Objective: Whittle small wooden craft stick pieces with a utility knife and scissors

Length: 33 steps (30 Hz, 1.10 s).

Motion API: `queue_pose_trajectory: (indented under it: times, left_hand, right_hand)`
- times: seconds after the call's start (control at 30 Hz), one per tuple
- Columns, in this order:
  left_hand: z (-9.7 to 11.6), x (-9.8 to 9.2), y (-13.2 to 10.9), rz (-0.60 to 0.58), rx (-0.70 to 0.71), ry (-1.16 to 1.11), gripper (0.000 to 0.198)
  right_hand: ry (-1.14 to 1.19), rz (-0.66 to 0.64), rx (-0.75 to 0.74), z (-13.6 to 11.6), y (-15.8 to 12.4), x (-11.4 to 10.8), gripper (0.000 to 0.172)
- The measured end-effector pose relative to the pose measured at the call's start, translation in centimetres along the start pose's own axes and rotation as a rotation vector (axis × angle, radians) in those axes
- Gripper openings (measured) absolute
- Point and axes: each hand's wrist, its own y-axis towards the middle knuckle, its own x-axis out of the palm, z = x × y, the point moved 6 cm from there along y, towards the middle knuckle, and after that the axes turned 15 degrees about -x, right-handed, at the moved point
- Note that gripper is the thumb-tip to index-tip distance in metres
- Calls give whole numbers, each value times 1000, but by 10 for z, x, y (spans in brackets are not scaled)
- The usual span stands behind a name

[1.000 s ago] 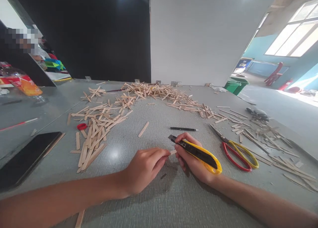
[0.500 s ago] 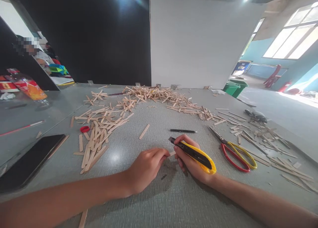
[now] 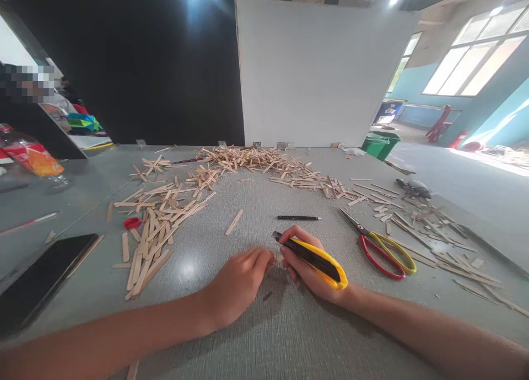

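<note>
My right hand [image 3: 303, 261] is closed around a yellow and black utility knife [image 3: 318, 261], its blade end pointing up and to the left. My left hand [image 3: 242, 278] is closed just left of it, fingertips pinching a small wooden stick piece [image 3: 279, 257] that shows between the two hands. Most of that piece is hidden by my fingers. Beyond the hands lie a black pen [image 3: 298, 218] and a single wooden craft stick [image 3: 234, 222]. Scissors [image 3: 382, 247] with one red and one yellow handle rest to the right of my right hand.
Piles of craft sticks [image 3: 152, 242] curve along the left and back of the grey table [image 3: 198, 347]. Cut strips [image 3: 467, 267] are scattered at right. A phone [image 3: 45, 275], a red ring [image 3: 132, 223] and a drink bottle [image 3: 35, 156] are at left. Black and white panels [image 3: 314, 76] stand behind.
The whole view has shifted slightly, so things appear further left. Both hands keep close together, with the knife still in the right. Less of the stick piece's outline is distinct between them.
</note>
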Motion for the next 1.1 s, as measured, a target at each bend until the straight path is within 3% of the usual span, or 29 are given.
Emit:
queue_pose_trajectory:
  times: [0.27, 0.57, 0.77, 1.1]
  left_hand:
    - [0, 2, 1, -88, 31, 10, 38]
    - [0, 0, 3, -49, 27, -91, 32]
    - [-3, -1, 1, -8, 18, -160, 31]
    - [-12, -8, 3, 63, -133, -273, 13]
  right_hand:
    - [8, -1, 25, -2, 2, 0, 27]
    - [45, 44, 58, -3, 3, 1, 29]
    - [36, 149, 61, -3, 5, -6, 23]
    - [7, 134, -60, 0, 1, -7, 21]
